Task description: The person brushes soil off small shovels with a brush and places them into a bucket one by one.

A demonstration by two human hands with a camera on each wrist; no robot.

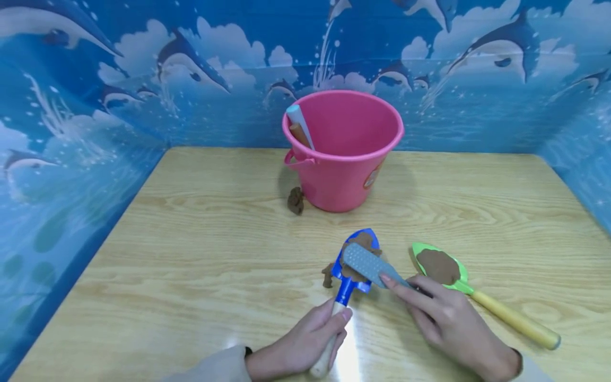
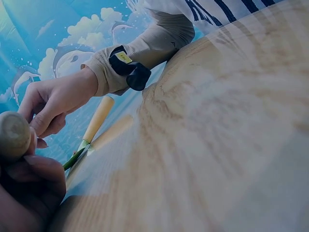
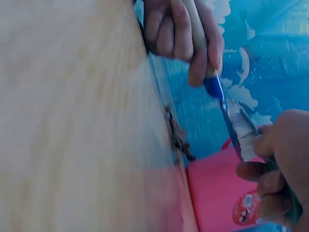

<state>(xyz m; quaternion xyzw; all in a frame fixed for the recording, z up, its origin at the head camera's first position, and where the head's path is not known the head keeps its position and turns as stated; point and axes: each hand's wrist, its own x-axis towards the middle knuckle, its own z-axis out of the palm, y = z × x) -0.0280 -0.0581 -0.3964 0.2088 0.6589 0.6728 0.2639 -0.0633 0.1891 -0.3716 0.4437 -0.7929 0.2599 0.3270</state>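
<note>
In the head view, my left hand [image 1: 310,335] grips the pale wooden handle of a small blue shovel [image 1: 345,291], which is held over the table with its blade pointing away. Brown mud [image 1: 365,240] lies in that blade. My right hand [image 1: 448,321] holds a grey-blue brush [image 1: 367,264] with a dotted back, index finger along it. Its head lies over the blade and covers part of the mud. White bristles [image 3: 241,131] show against the shovel in the right wrist view. The left wrist view catches the round end of the shovel handle [image 2: 13,135].
A pink bucket [image 1: 341,180] stands at the back, with two handle-like sticks leaning inside. One mud clump [image 1: 296,201] sits beside it, another [image 1: 328,275] left of the blue shovel. To the right lies a green shovel [image 1: 464,286] bearing mud. A dolphin-print backdrop [image 1: 229,122] surrounds the table.
</note>
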